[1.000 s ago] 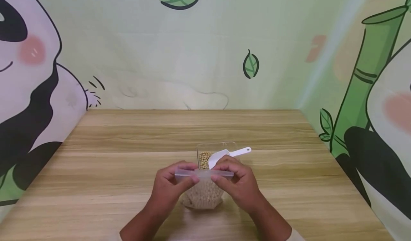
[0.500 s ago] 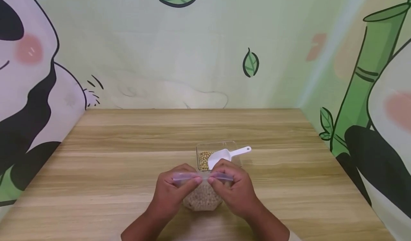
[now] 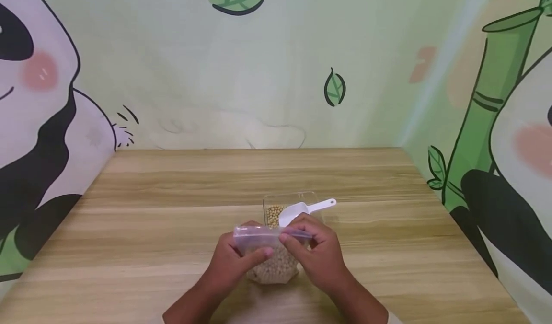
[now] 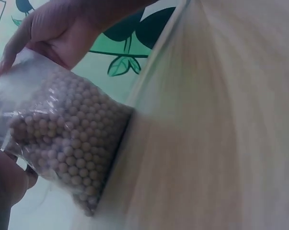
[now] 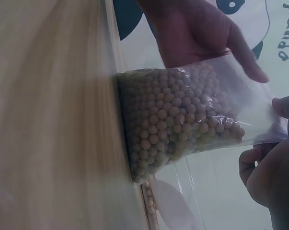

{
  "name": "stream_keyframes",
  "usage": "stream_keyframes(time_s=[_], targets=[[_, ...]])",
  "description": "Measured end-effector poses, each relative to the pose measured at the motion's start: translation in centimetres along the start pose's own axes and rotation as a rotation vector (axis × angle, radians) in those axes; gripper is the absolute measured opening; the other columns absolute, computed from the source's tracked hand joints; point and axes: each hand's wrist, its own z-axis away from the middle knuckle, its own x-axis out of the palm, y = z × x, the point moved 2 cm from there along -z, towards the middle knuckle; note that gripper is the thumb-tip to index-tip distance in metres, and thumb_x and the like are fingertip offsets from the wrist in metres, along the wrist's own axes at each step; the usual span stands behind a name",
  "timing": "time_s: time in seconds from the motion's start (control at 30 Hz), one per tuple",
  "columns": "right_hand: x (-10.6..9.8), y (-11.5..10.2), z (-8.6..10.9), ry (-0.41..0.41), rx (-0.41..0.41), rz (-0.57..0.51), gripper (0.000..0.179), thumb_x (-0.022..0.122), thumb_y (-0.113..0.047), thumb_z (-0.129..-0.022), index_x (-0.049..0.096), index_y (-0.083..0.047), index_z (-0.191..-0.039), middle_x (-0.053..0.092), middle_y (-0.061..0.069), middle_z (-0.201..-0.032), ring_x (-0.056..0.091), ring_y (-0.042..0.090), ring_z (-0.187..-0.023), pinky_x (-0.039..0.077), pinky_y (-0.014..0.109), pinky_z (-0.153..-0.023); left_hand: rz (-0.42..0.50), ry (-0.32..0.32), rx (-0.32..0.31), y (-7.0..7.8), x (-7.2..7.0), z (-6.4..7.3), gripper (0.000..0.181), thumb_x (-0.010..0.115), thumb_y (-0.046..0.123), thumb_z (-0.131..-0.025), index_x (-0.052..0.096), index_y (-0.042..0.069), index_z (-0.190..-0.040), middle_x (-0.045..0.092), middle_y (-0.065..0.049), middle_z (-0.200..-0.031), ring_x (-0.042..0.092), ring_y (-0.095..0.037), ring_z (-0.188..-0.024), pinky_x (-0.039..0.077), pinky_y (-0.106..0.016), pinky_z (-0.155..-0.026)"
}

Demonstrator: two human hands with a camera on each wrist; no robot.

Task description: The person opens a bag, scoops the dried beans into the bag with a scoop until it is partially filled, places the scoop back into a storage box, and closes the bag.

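Note:
A clear zip bag [image 3: 276,266] filled with round tan soybeans stands on the table, its top edge raised. My left hand [image 3: 230,257] holds the bag's left side, thumb on the near face and fingers behind. My right hand [image 3: 319,247] pinches the top strip near its middle-right between thumb and forefinger. In the left wrist view the beans [image 4: 77,129] fill the lower bag, with slack plastic above them. The right wrist view shows my left thumb [image 5: 245,55] lying fairly straight along the bag. Whether the seal is fully closed cannot be told.
Behind the bag stands a clear plastic box [image 3: 264,211] with soybeans [image 3: 274,214] inside. A white scoop [image 3: 297,211] lies in it, its handle sticking out to the right. A wooden table [image 3: 151,247] meets a panda-printed backdrop [image 3: 258,75].
My left thumb and fingers have loosened from the pinch at the strip's middle and slid lower on the bag, baring the strip's left part. My right hand keeps its pinch.

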Motion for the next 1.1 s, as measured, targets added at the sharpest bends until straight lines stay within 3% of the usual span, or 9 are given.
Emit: stream_keyframes(time_s=[0.17, 0.3, 0.47, 0.57, 0.73, 0.87, 0.97, 1.03, 1.1], targets=[[-0.2, 0.3, -0.1, -0.005, 0.031, -0.001, 0.004, 0.076, 0.000, -0.097, 0.077, 0.004, -0.098, 0.069, 0.004, -0.093, 0.061, 0.007, -0.089, 0.056, 0.023, -0.074, -0.010, -0.040, -0.078, -0.9, -0.2, 0.2, 0.044, 0.086, 0.008, -0.092, 0.070, -0.005, -0.131, 0.081, -0.013, -0.120, 0.079, -0.016, -0.104, 0.064, -0.034, -0.092], [-0.4, 0.5, -0.2, -0.004, 0.070, 0.002, 0.005, 0.073, 0.000, -0.099, 0.077, 0.003, -0.098, 0.070, 0.009, -0.096, 0.063, 0.008, -0.094, 0.057, 0.025, -0.079, -0.033, -0.021, -0.071, -1.0, -0.4, 0.1, 0.042, 0.084, 0.006, -0.093, 0.071, -0.005, -0.131, 0.078, -0.023, -0.123, 0.079, -0.015, -0.104, 0.065, -0.034, -0.091], [-0.7, 0.5, -0.3, 0.048, 0.152, 0.003, 0.011, 0.069, -0.003, -0.103, 0.075, 0.005, -0.099, 0.070, 0.010, -0.101, 0.065, 0.006, -0.096, 0.057, 0.022, -0.082, -0.082, 0.124, -0.071, -0.6, -0.4, -0.2, 0.026, 0.082, 0.002, -0.093, 0.077, -0.009, -0.116, 0.083, -0.011, -0.113, 0.079, -0.012, -0.100, 0.065, -0.031, -0.089], [-1.0, 0.4, -0.3, 0.096, 0.167, 0.022, 0.016, 0.063, -0.003, -0.107, 0.074, 0.008, -0.101, 0.068, 0.006, -0.097, 0.064, 0.004, -0.091, 0.055, 0.020, -0.079, -0.107, 0.222, -0.133, 0.1, -1.2, -0.5, 0.018, 0.083, 0.003, -0.092, 0.079, -0.009, -0.105, 0.084, 0.000, -0.101, 0.079, -0.011, -0.094, 0.064, -0.028, -0.087], [-1.3, 0.1, -0.4, 0.160, 0.169, 0.056, 0.021, 0.058, -0.002, -0.108, 0.074, 0.009, -0.101, 0.059, -0.002, -0.086, 0.056, 0.005, -0.078, 0.049, 0.020, -0.071, -0.077, 0.353, -0.215, 0.7, -4.4, -1.1, 0.003, 0.082, 0.003, -0.093, 0.082, 0.004, -0.095, 0.083, 0.007, -0.092, 0.078, -0.010, -0.088, 0.063, -0.026, -0.084], [-1.4, -0.1, -0.5, 0.185, 0.219, 0.049, 0.020, 0.059, -0.002, -0.107, 0.076, 0.006, -0.100, 0.057, -0.005, -0.083, 0.056, 0.006, -0.077, 0.047, 0.020, -0.070, 0.017, 0.420, -0.252, 0.2, -6.8, -1.7, 0.012, 0.079, 0.004, -0.096, 0.082, 0.015, -0.092, 0.081, 0.007, -0.090, 0.075, -0.008, -0.086, 0.063, -0.025, -0.082], [-1.4, 0.0, -0.6, 0.195, 0.247, 0.061, 0.019, 0.060, -0.001, -0.106, 0.076, 0.005, -0.099, 0.057, -0.005, -0.082, 0.056, 0.006, -0.077, 0.046, 0.020, -0.070, 0.041, 0.435, -0.292, -0.5, -7.7, -2.1, 0.003, 0.077, 0.009, -0.100, 0.078, 0.009, -0.103, 0.079, 0.006, -0.093, 0.072, -0.007, -0.088, 0.061, -0.024, -0.082], [-1.4, 0.1, -0.6, 0.202, 0.258, 0.072, 0.019, 0.060, -0.001, -0.106, 0.076, 0.005, -0.098, 0.057, -0.005, -0.081, 0.055, 0.006, -0.076, 0.046, 0.019, -0.070, 0.035, 0.425, -0.310, -1.0, -8.0, -2.3, 0.027, 0.075, 0.012, -0.102, 0.069, 0.006, -0.127, 0.075, 0.006, -0.111, 0.069, -0.008, -0.103, 0.059, -0.023, -0.092], [-1.4, 0.2, -0.7, 0.211, 0.266, 0.079, 0.019, 0.061, -0.001, -0.106, 0.076, 0.005, -0.097, 0.056, -0.005, -0.080, 0.054, 0.006, -0.075, 0.045, 0.019, -0.069, 0.009, 0.426, -0.297, -1.2, -8.3, -2.5, 0.055, 0.072, 0.017, -0.105, 0.049, 0.008, -0.155, 0.064, 0.002, -0.141, 0.062, -0.014, -0.127, 0.053, -0.028, -0.109]])
